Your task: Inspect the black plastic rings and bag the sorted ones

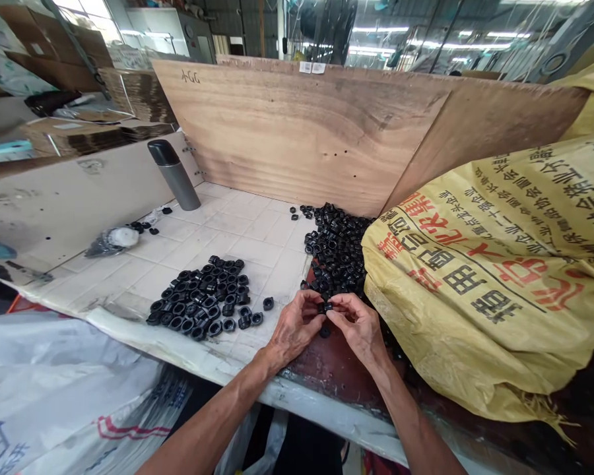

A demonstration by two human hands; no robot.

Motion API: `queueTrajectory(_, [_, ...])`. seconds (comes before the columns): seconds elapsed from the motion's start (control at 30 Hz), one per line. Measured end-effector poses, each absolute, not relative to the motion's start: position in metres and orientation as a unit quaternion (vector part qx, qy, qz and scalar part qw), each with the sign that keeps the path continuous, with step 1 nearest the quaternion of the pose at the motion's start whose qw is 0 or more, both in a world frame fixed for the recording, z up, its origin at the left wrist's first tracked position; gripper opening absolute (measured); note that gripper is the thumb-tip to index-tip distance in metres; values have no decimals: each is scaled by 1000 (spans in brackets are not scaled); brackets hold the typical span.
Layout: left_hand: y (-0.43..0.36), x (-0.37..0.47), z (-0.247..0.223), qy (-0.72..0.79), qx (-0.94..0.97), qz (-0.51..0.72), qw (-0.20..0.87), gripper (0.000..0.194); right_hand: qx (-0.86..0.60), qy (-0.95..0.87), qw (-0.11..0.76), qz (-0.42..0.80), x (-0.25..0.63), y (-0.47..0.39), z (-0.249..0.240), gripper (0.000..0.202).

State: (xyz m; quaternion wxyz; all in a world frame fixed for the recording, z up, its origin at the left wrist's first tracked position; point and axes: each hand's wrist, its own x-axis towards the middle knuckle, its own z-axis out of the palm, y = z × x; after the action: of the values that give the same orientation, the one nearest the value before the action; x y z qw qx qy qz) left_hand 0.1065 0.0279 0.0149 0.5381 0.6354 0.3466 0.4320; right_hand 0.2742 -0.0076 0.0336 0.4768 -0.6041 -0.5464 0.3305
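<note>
My left hand point(297, 324) and my right hand point(357, 323) meet over the front of the dark red board point(327, 366). Between their fingertips they pinch one small black ring-like part point(325, 307); its details are too small to tell. Just beyond the hands lies a big heap of black parts point(339, 247), reaching back toward the wooden panel. To the left, a flatter group of black rings point(202, 297) is spread on the pale tabletop point(247, 224), with a single ring point(268, 303) between that group and my left hand.
A yellow woven sack point(495, 264) leans over the right side. At the back left stands a grey flask point(174, 175), near a clear plastic bag point(113, 241). Wooden panels point(297, 125) border the back. White plastic sacks point(54, 396) hang at the front left.
</note>
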Motion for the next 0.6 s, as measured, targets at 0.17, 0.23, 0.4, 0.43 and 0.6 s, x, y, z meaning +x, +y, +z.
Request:
queueTrajectory(0.17, [30,106,16,336,633,431,549,25,-597,-563,476,315,276,-9,35,19])
queueTrajectory(0.23, [31,105,16,333,659,439,513,22,-595,-566,475,315,276,-9,37,19])
queueTrajectory(0.4, [33,102,15,316,692,470,447,20,-585,-582,479,301,276,-9,39,16])
queueTrajectory(0.43, [33,102,15,311,691,477,444,20,-585,-583,478,297,275,-9,39,16])
queueTrajectory(0.6, [33,103,12,291,696,492,434,22,-600,-573,463,312,274,-9,39,24])
